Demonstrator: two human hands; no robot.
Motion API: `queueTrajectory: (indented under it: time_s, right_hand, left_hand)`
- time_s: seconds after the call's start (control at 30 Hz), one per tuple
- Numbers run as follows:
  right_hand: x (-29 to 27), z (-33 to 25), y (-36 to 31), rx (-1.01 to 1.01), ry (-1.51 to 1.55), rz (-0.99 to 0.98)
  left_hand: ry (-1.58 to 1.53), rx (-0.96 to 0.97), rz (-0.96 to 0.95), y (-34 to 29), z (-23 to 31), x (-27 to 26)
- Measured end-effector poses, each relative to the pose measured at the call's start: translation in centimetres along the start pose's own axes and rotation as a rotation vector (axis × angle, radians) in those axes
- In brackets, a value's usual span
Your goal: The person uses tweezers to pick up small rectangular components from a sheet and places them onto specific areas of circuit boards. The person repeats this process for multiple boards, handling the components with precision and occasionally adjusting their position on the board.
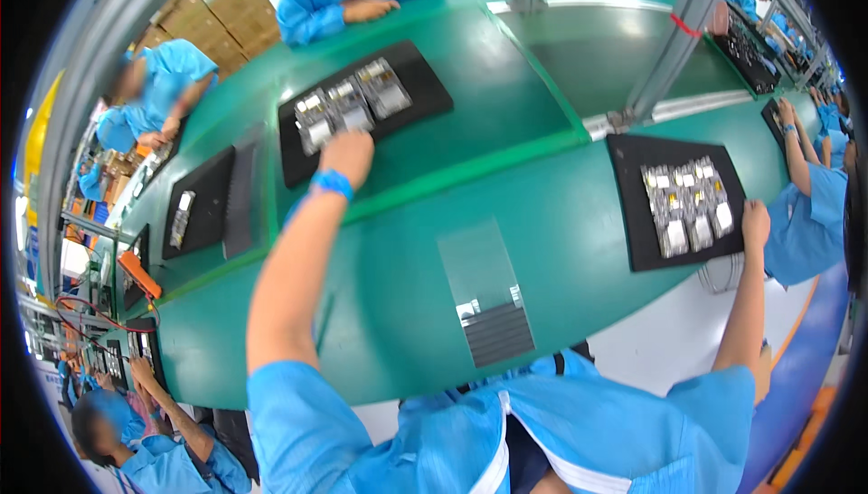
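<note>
The left hand [347,156] rests, fingers curled, on the far tray [362,107] by its parts [351,103]; the right hand [755,223] grips the near tray [674,200] edge. A sharp pull on either tray could slide the loose parts off onto the tabletop [506,223].

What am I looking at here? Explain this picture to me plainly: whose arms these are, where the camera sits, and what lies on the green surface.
The camera sits on a person's head and looks down, so the edges bend. The two arms in blue sleeves are that person's own. The left hand reaches to a black tray of small silvery parts. The right hand rests at the edge of another black tray, also holding silvery parts. Neither hand visibly holds anything. Both trays lie on a green workbench. Other people in blue sit around it.
</note>
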State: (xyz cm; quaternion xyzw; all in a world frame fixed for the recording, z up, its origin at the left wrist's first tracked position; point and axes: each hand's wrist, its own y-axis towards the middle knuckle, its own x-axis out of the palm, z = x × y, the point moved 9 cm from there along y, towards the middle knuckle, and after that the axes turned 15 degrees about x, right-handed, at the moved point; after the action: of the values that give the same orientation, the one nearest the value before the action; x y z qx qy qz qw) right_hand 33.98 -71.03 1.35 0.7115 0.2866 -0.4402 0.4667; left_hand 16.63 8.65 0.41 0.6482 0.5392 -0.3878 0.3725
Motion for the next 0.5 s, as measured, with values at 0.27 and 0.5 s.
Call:
queueTrajectory:
  time_s: [0.27, 0.5]
  right_hand:
    - [-9.0, -20.6, -16.6, -0.095, 0.817, -0.553]
    - [-5.9, -27.1, -34.1, -0.004, 1.134, -1.424]
  left_hand:
    - [-0.018, 0.188, -0.03, -0.1, 2.0, -2.4]
    - [-0.095, 0.356, 0.322, -11.3, 15.7, -10.4]
